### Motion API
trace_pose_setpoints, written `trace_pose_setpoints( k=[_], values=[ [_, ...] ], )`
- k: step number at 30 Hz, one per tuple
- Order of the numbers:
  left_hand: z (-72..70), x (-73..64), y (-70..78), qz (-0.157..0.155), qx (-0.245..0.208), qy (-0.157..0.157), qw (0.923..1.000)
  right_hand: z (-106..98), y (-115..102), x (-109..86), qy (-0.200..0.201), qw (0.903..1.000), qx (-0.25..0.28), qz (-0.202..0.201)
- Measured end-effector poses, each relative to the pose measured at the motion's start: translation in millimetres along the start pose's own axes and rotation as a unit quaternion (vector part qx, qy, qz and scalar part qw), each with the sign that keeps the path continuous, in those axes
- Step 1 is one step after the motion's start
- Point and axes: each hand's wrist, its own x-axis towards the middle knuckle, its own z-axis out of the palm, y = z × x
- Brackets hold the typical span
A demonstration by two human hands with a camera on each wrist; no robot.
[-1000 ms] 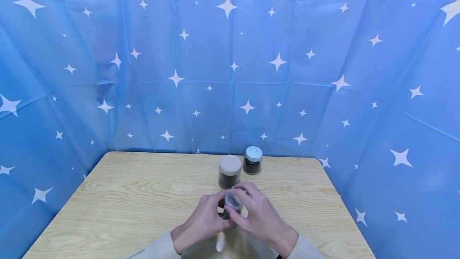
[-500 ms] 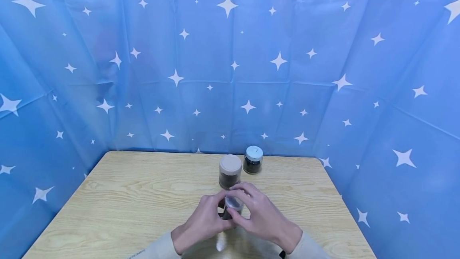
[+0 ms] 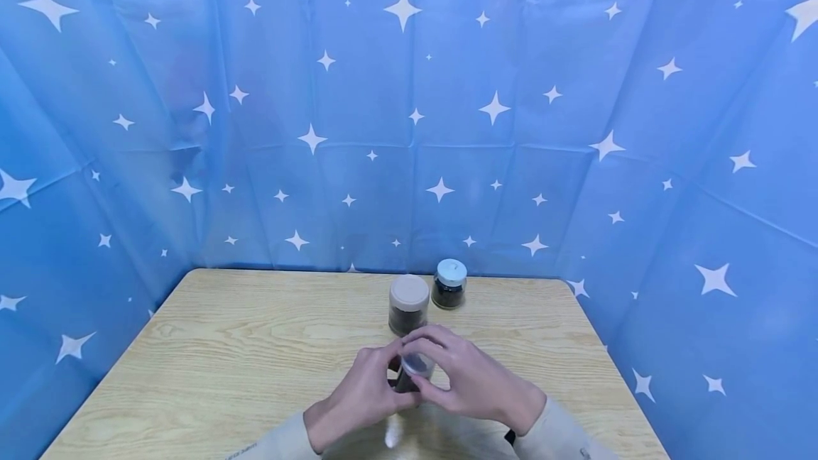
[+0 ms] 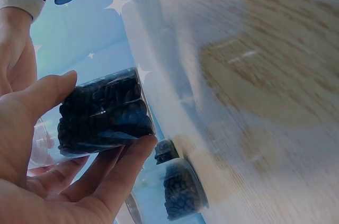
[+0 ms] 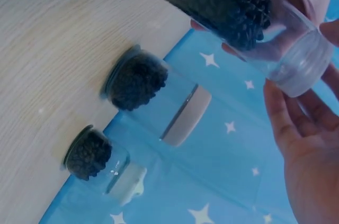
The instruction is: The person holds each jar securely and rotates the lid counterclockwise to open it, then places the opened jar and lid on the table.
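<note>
A clear jar (image 4: 106, 115) partly filled with small dark pieces, perhaps beans, is between the two hands near the table's front. My left hand (image 3: 366, 380) grips its body, thumb on one side and fingers on the other. My right hand (image 3: 469, 378) holds the clear lid (image 5: 306, 65) at the jar's top, with thumb and fingers curled around its rim. In the head view the hands hide much of the jar. Whether its base touches the table cannot be told.
Behind the hands stands a jar with a pale pinkish lid (image 3: 409, 292), holding similar dark contents. Farther back and right is a smaller jar with a light blue lid (image 3: 451, 272). The wooden table (image 3: 255, 346) meets a blue star-patterned curtain (image 3: 358, 91).
My right hand has turned slightly on the lid, its wrist and sleeve shifting to the right. The left hand and the two jars behind stay in place.
</note>
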Motion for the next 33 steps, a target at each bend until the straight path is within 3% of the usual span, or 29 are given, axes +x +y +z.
trace_pose_setpoints(
  k=[4, 13, 24, 33],
  values=[
    [0.2, -1.0, 0.5, 0.000, 0.000, -0.003, 1.0000, -3, 1, 1.2, -0.011, 0.9998, 0.001, -0.016],
    [2.0, -4.7, 0.2, 0.026, 0.007, -0.004, 0.9996, -6, 1, -0.3, -0.048, 0.9986, 0.018, -0.013],
    [1.2, -6.2, 1.0, 0.020, 0.017, -0.016, 0.9995, -9, 1, 0.5, -0.064, 0.9969, 0.009, -0.045],
    [-0.2, -7.6, 1.4, 0.017, 0.019, -0.018, 0.9995, -11, -1, 0.2, -0.091, 0.9954, 0.010, -0.026]
  ],
)
